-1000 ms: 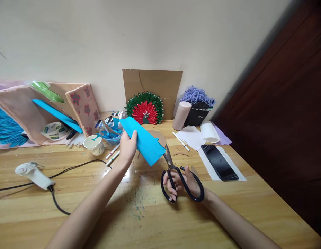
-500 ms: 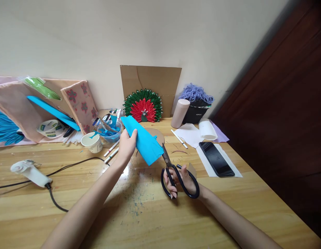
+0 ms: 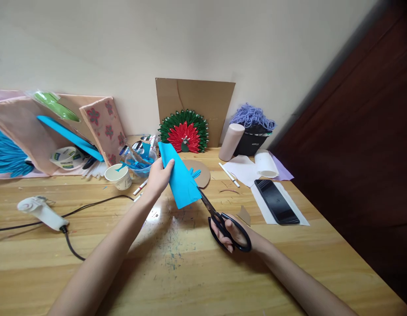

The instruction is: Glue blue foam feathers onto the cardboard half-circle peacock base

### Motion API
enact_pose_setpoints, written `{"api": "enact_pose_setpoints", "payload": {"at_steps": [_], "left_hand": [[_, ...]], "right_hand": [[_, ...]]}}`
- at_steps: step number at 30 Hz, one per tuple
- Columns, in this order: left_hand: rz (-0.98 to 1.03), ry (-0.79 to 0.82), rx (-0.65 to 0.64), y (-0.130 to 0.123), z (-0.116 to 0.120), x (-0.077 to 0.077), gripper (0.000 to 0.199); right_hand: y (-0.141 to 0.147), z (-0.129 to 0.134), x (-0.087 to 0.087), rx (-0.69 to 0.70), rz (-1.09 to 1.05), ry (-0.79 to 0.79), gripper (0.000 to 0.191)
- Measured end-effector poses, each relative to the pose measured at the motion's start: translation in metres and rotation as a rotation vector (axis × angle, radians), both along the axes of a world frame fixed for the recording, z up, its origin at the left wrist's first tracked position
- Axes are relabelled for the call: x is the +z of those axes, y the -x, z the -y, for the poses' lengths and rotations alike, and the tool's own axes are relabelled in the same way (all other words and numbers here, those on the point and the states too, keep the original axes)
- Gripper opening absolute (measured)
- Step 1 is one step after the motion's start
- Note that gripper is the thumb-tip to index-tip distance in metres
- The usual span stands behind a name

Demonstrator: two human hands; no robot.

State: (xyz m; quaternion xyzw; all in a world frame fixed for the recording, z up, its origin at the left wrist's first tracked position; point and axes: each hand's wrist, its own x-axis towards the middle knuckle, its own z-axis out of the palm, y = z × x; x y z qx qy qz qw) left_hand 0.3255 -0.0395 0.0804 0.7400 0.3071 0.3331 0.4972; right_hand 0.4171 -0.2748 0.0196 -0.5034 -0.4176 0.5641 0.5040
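Observation:
A folded blue sheet (image 3: 181, 180) is pinched at its upper left edge by my left hand (image 3: 160, 176), the thumb lying on top. Through the black handles of the large scissors (image 3: 212, 208) go the fingers of my right hand (image 3: 230, 235). The blades point up and left and meet the sheet's lower right edge; their tips are hidden at the sheet. Behind the sheet lies a round cardboard disc (image 3: 205, 175) with small blue petals (image 3: 194, 173) on it.
A red and green feathered fan shape (image 3: 184, 131) stands against a cardboard panel (image 3: 203, 96). To the left are a paper cup (image 3: 119, 177), a tub of blue scraps (image 3: 139, 164) and a white corded tool (image 3: 41, 213). A phone (image 3: 276, 202) lies at right.
The scissor handles have come closer together, and the blades have moved slightly left and down along the sheet. The sheet is tilted more steeply, uncovering more of the cardboard disc.

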Motion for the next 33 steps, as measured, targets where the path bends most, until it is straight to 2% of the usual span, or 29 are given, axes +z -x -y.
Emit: {"api": "enact_pose_setpoints", "payload": {"at_steps": [3, 10, 15, 26, 29, 33], "left_hand": [[-0.024, -0.063, -0.009, 0.0, -0.001, 0.001, 0.031], [-0.074, -0.138, -0.052, -0.002, 0.008, 0.0, 0.03], [-0.059, -0.138, -0.094, -0.005, 0.013, -0.005, 0.03], [-0.083, -0.155, -0.103, -0.004, 0.005, -0.007, 0.032], [-0.057, -0.085, -0.113, -0.005, 0.004, -0.008, 0.036], [-0.038, 0.208, -0.195, -0.003, 0.012, -0.001, 0.045]], "right_hand": [[0.0, 0.002, -0.002, 0.016, 0.051, 0.006, 0.069], [0.004, 0.003, -0.021, 0.091, -0.095, -0.008, 0.081], [0.006, 0.003, -0.019, 0.081, -0.085, -0.02, 0.079], [0.01, 0.002, -0.018, 0.014, -0.087, 0.039, 0.068], [0.012, 0.003, -0.014, -0.014, -0.052, 0.064, 0.067], [0.012, 0.001, -0.01, -0.059, -0.026, 0.073, 0.067]]}}
